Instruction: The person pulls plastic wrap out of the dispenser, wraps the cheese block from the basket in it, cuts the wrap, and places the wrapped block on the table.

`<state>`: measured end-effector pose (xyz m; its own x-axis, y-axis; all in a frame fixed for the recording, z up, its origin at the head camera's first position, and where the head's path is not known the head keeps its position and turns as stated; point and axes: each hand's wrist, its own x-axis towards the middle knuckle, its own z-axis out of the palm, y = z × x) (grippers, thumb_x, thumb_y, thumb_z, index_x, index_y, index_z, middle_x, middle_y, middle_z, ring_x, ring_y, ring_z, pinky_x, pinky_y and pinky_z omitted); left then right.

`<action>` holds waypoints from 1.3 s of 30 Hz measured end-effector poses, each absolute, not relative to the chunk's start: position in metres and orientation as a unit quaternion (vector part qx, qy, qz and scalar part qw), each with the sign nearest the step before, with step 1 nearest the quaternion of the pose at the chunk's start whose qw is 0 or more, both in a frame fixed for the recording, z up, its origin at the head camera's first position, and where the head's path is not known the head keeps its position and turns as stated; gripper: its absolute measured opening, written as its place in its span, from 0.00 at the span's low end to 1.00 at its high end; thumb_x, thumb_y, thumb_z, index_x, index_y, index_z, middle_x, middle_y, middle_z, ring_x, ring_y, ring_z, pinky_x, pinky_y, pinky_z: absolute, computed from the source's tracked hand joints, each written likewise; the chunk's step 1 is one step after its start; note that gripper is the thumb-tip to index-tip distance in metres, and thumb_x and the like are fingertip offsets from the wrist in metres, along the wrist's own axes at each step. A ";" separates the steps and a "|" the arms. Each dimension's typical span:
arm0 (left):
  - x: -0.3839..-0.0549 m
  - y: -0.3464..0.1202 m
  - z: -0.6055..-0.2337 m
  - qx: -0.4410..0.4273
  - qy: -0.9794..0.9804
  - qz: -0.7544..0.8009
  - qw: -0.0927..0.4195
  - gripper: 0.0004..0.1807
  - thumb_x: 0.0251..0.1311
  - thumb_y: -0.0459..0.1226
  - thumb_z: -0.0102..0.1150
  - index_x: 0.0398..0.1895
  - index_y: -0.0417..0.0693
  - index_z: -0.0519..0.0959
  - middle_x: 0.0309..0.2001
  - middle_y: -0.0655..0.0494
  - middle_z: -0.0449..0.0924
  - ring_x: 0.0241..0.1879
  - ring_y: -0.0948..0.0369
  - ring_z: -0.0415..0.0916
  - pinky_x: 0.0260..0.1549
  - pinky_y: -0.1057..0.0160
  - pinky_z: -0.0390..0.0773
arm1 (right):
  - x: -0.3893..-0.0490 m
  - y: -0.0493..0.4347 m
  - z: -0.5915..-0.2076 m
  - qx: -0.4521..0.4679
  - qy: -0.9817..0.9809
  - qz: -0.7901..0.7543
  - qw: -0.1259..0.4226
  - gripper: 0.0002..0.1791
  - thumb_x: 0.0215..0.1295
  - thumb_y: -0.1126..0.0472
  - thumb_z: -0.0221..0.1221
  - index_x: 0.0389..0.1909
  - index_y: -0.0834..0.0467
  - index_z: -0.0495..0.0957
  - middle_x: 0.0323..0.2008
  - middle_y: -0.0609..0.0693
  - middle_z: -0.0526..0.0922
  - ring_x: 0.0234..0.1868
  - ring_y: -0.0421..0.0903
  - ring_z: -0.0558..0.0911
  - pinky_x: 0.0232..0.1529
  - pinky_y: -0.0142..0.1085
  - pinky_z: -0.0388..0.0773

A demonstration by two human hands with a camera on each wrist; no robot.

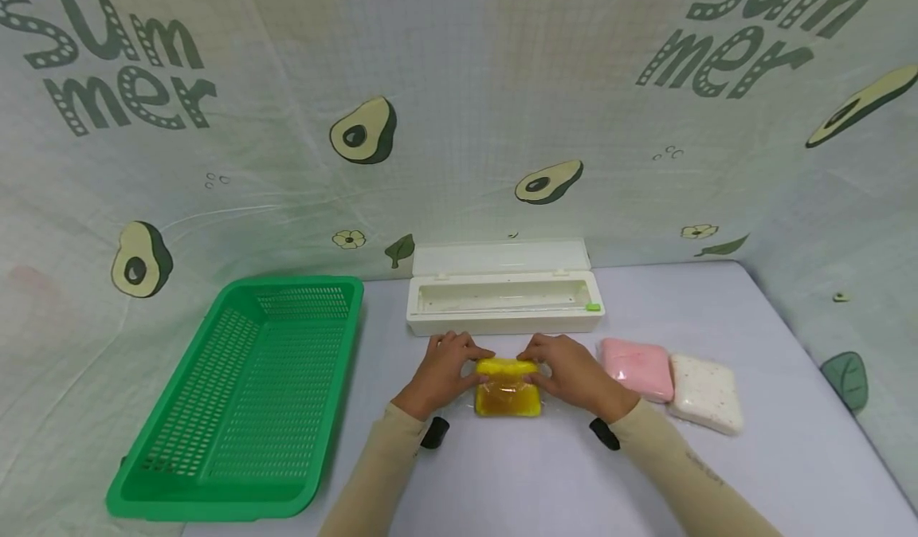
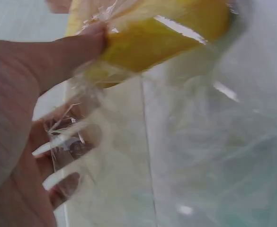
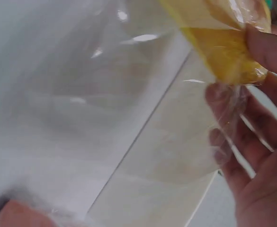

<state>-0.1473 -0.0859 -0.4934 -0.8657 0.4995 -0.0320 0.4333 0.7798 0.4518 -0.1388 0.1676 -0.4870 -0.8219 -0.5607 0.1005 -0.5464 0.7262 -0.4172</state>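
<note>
A translucent yellow bar (image 1: 508, 397), resembling soap, is at the front of the white box, with clear plastic film (image 2: 190, 109) round it. My left hand (image 1: 448, 368) grips its left end; the thumb (image 2: 76, 52) presses the yellow surface, and the other fingers show through the film. At the opposite end, my right hand (image 1: 574, 371) pinches the bar and film, its thumb (image 3: 268, 49) on the yellow side. Loose film spreads out from the bar in both wrist views.
Behind the hands stands a long white cling film box (image 1: 505, 322), lid raised, with a green slider (image 1: 593, 307). A green basket (image 1: 247, 505) is at the left. Wrapped pink (image 1: 636, 368) and speckled white (image 1: 706, 393) bars lie on the right of the table (image 1: 516, 489).
</note>
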 end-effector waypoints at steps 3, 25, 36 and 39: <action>-0.146 -0.083 -0.496 0.253 0.948 0.187 0.053 0.18 0.65 0.46 0.73 0.58 0.60 0.89 0.45 0.62 0.81 0.50 0.59 0.72 0.64 0.49 0.66 | -0.138 0.167 -0.489 -0.318 0.930 -0.183 -0.001 0.12 0.63 0.59 0.75 0.47 0.56 0.91 0.42 0.46 0.86 0.42 0.46 0.83 0.49 0.46 0.83; -0.135 -0.055 -0.508 0.350 0.931 0.090 -0.044 0.18 0.71 0.42 0.68 0.63 0.61 0.85 0.63 0.63 0.82 0.70 0.58 0.71 0.71 0.55 0.69 | -0.107 0.179 -0.496 -0.268 0.906 -0.287 0.159 0.23 0.67 0.49 0.71 0.54 0.59 0.79 0.26 0.36 0.82 0.26 0.30 0.75 0.30 0.32 0.76; -0.088 -0.073 -0.513 0.431 0.891 0.131 -0.063 0.26 0.56 0.32 0.70 0.58 0.58 0.81 0.60 0.61 0.78 0.63 0.59 0.73 0.64 0.54 0.72 | -0.075 0.202 -0.506 -0.368 0.907 -0.199 0.037 0.46 0.53 0.71 0.73 0.74 0.56 0.68 0.70 0.55 0.74 0.65 0.54 0.79 0.62 0.54 0.79; -0.078 -0.073 -0.517 0.455 0.885 0.087 -0.049 0.29 0.55 0.43 0.79 0.59 0.59 0.78 0.61 0.61 0.75 0.65 0.59 0.71 0.65 0.56 0.72 | -0.070 0.207 -0.511 -0.402 0.897 -0.182 0.014 0.55 0.45 0.64 0.82 0.76 0.50 0.66 0.74 0.55 0.69 0.67 0.55 0.76 0.61 0.53 0.80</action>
<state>-0.0784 -0.0735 -0.5172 -0.5807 0.7970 0.1657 0.8141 0.5703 0.1098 -0.0699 0.2071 -0.5114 -0.6761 -0.7266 0.1220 -0.7168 0.6103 -0.3373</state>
